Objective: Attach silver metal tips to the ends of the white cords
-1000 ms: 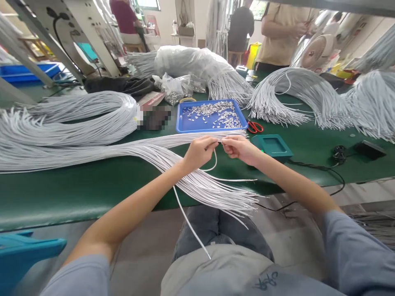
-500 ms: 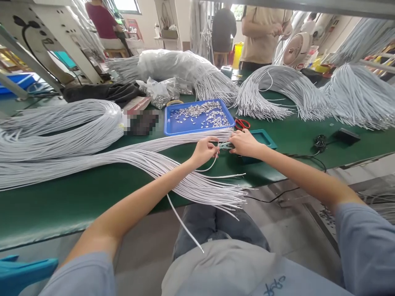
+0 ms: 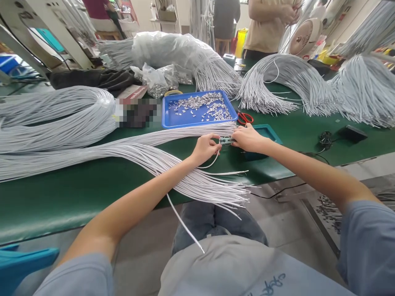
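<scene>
My left hand (image 3: 206,149) is closed, thumb and fingers pinching a white cable (image 3: 213,163) close to its end. My right hand (image 3: 247,138) grips small pale-green pliers (image 3: 226,140), whose tip reaches the cable end at my left fingertips. What the jaws bite on is too small to make out. Below my left forearm spreads a bundle of white cables (image 3: 212,185), their ends fanned to the right. Behind both hands lies another white cable strand (image 3: 185,132). A teal tray (image 3: 268,130) sits partly under my right hand.
A blue tray (image 3: 182,119) of small metal pieces stands behind my hands, beside red-handled scissors (image 3: 245,118). Large coiled cable bundles (image 3: 55,115) lie left, others (image 3: 286,74) back right. A black adapter (image 3: 352,134) rests at right. Other people work behind the table.
The pliers' crossed arms, spread apart before, now lie close together. Both hands stay at nearly the same place on the table, while the camera view has tilted slightly down.
</scene>
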Demonstrator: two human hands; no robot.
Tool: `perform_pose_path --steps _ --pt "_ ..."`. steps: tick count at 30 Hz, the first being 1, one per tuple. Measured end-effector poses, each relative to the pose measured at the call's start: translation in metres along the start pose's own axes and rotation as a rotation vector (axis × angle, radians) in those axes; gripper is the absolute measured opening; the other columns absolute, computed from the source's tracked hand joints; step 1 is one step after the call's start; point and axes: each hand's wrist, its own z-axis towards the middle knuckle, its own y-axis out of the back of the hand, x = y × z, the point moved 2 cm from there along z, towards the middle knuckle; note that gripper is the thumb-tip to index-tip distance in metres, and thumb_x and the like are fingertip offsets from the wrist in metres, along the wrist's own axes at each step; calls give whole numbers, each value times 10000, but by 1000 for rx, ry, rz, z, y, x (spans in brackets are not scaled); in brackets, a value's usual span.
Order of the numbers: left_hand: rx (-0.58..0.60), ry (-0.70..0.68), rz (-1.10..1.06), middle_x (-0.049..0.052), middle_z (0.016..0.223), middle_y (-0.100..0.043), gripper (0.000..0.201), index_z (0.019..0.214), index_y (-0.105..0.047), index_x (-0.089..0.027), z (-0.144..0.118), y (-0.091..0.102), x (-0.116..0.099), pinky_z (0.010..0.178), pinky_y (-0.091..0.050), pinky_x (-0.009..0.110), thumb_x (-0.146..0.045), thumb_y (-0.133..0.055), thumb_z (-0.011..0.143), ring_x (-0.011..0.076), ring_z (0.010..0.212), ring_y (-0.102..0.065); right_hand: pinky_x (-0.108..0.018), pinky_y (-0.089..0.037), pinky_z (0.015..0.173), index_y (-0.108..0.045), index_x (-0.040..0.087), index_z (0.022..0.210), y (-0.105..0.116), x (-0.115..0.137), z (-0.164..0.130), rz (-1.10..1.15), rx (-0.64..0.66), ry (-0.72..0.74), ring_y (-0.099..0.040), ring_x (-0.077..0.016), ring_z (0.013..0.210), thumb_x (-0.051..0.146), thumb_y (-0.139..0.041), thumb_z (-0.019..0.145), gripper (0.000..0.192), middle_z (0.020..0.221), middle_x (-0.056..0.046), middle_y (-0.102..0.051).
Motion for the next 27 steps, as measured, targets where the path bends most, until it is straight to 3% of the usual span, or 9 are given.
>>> perform_pose_path --steps 5,8,10,13,18,23,27 --pt "-6 22 -15 -14 573 -666 222 954 -617 -114 0 -3 1 554 -493 221 -109 -681 742 114 483 -625 -511 -325 991 -682 113 983 -2 -5 2 11 23 7 -587 -321 1130 284 -526 943 235 1100 -176 -713" --pt "5 27 -20 -17 576 -668 235 966 -614 -120 -1 -4 1 553 -492 219 -105 -680 741 115 487 -629 -483 -333 994 -640 120 1134 -4 -10 1 37 28 43 -580 -323 1152 383 -517 946 346 1169 -178 -700" --pt "10 27 -19 -18 581 -671 234 973 -610 -125 -1 -4 2 557 -492 217 -102 -671 749 115 493 -635 -458 -360 989 -570 90 1276 -6 -15 1 76 -19 30 -570 -334 1196 386 -446 969 444 1260 -208 -660" --pt "8 28 -14 -17 594 -676 231 979 -608 -130 -2 -3 2 567 -496 217 -98 -660 756 115 501 -644 -443 -386 1015 -498 52 1382 -11 -21 1 183 -166 -22 -545 -325 1258 239 -311 982 479 1358 -222 -601" --pt "10 25 -9 -23 597 -675 233 974 -605 -139 -3 -3 2 575 -500 219 -98 -662 752 117 504 -649 -450 -448 995 -536 43 1357 -16 -24 3 287 -363 -30 -583 -316 1139 98 -309 901 512 1258 -221 -642" --pt "-27 49 -22 -28 577 -660 222 959 -598 -134 -6 1 -1 551 -487 208 -86 -650 748 109 483 -633 -466 -458 999 -556 57 1348 -17 -23 3 333 -386 -61 -586 -309 1098 57 -322 852 549 1234 -209 -648" --pt "-66 5 -67 -23 606 -668 254 1012 -604 -126 -10 6 -5 571 -502 209 -125 -642 760 98 486 -626 -478 -462 1015 -593 37 1301 -16 -28 3 552 -409 -96 -603 -313 1139 76 -341 838 529 1224 -216 -669"
